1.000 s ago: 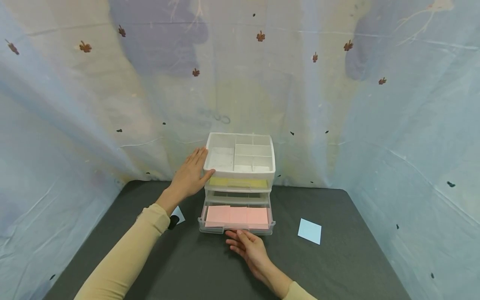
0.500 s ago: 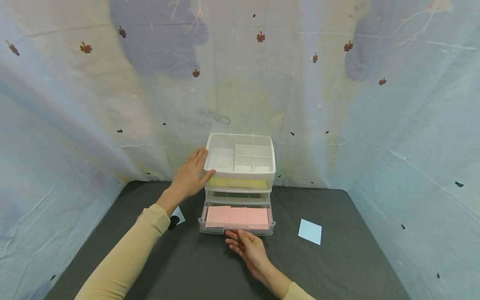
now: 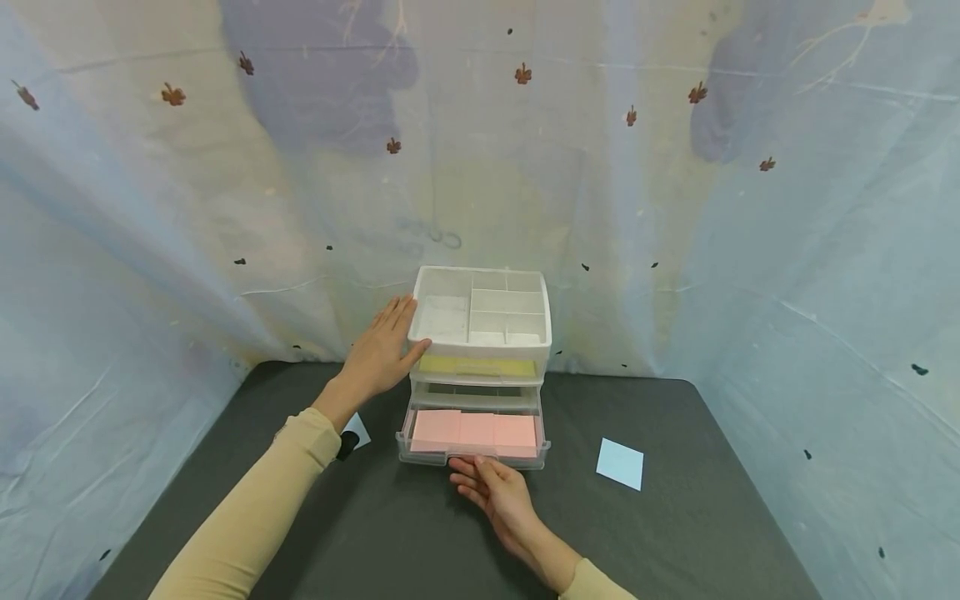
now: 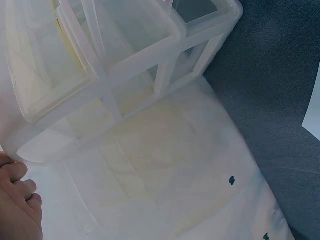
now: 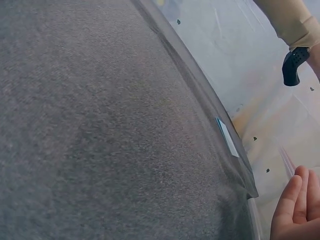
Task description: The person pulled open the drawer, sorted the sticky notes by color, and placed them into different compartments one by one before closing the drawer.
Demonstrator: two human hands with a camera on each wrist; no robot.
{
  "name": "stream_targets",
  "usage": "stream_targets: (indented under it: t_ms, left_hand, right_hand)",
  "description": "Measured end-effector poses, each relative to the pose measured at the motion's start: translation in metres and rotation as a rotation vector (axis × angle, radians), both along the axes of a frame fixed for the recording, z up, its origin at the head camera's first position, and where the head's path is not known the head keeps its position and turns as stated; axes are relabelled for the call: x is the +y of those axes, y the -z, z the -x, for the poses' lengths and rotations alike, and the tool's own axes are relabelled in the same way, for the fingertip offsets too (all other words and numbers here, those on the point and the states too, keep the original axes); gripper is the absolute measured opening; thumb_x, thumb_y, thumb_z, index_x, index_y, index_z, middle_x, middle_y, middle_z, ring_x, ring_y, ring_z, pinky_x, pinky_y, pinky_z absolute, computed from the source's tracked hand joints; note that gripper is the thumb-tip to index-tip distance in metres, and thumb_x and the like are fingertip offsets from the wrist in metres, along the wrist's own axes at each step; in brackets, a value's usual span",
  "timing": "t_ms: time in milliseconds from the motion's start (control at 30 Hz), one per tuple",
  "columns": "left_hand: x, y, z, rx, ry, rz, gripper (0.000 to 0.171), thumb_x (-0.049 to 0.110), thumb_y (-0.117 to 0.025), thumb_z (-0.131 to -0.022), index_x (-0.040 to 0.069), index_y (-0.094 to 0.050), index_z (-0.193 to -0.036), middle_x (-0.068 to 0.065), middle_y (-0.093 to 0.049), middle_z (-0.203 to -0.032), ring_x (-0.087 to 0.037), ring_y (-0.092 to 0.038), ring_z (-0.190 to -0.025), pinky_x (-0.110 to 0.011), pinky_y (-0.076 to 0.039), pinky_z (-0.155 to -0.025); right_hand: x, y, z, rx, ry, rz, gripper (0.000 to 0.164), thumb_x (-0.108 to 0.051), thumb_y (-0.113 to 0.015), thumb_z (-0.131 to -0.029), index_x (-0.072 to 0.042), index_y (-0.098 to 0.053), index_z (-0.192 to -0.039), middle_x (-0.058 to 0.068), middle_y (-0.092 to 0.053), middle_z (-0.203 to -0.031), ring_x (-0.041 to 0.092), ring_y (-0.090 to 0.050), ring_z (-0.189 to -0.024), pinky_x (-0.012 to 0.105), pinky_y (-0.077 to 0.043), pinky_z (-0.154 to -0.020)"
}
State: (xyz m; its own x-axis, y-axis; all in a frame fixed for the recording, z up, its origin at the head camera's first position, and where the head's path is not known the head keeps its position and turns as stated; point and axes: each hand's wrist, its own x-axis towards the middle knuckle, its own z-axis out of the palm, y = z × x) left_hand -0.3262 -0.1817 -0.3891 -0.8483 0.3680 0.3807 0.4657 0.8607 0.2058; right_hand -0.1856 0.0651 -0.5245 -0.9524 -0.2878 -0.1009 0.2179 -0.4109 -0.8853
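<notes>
A white desktop drawer organizer stands at the back of the dark table, with a divided tray on top. Its clear bottom drawer is pulled out and contains several pink paper squares. My left hand rests against the organizer's left side, fingers straight and thumb near its front edge. At the bottom drawer's front handle, my right hand pinches with thumb and fingertips. In the right wrist view only the fingers show, beside a clear edge. Yellow paper shows in an upper drawer.
A light blue paper square lies on the table to the right. Another pale blue paper lies left, partly hidden by the left wrist's black strap or device. A patterned curtain hangs behind and along both sides.
The bottom drawer's front and the pink squares have shifted very slightly up and back, with my right fingertips following. My left hand stays in place.
</notes>
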Motion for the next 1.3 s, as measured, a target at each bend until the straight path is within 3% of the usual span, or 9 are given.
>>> stream_targets:
  t_ms: [600,1300]
  left_hand:
    - [0.001,-0.002,0.000,0.001,-0.005,0.016,0.082,0.050,-0.047,-0.110,0.001,-0.015,-0.166,-0.017,-0.013,-0.173,-0.036,-0.010,-0.160,-0.055,-0.018,-0.128]
    - [-0.001,0.000,0.000,0.016,-0.002,0.008,0.081,0.051,-0.046,-0.110,0.001,-0.017,-0.166,-0.019,-0.016,-0.172,-0.038,-0.013,-0.159,-0.056,-0.019,-0.128]
  right_hand:
    - [-0.003,-0.003,0.019,0.018,0.011,-0.023,0.043,-0.020,-0.051,-0.112,0.014,-0.058,-0.137,0.019,-0.071,-0.129,0.016,-0.074,-0.104,0.027,-0.060,-0.091]
    - [-0.007,-0.005,0.051,0.047,0.033,-0.042,0.043,-0.019,-0.047,-0.114,0.015,-0.055,-0.139,0.021,-0.070,-0.131,0.016,-0.074,-0.105,0.027,-0.060,-0.090]
